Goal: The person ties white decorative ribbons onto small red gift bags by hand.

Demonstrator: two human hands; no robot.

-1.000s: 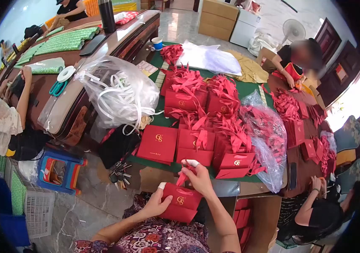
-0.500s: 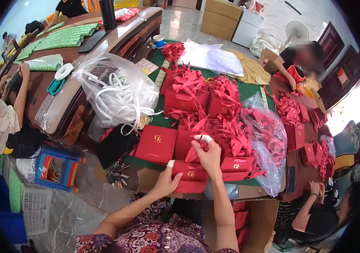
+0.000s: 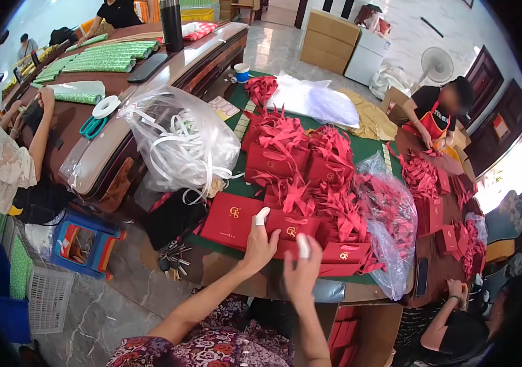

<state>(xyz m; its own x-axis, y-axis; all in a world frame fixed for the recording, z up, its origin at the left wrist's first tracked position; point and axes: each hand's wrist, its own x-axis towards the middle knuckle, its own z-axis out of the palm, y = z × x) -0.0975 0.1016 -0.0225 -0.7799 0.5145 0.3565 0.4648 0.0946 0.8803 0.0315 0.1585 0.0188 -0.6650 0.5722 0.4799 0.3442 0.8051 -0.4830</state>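
A red gift bag with a gold logo stands at the front of a cluster of similar bags. My left hand, with white tape round one fingertip, grips its left edge, thumb on the front face. Just in front of the bag, my right hand is slightly blurred, its fingers apart and one wrapped in white; I see nothing in it. A larger flat red bag lies to the left. Another red bag is to the right. Red ribbons top the bags behind.
A clear plastic bag of white ribbon is at left, a clear bag of red ribbons at right. Keys hang at the table's left edge. A blue stool stands on the floor. Several people work nearby.
The red gift bag has moved forward and up against the others. My left hand has moved up and right with it. My right hand has come down from the ribbons and spread its fingers.
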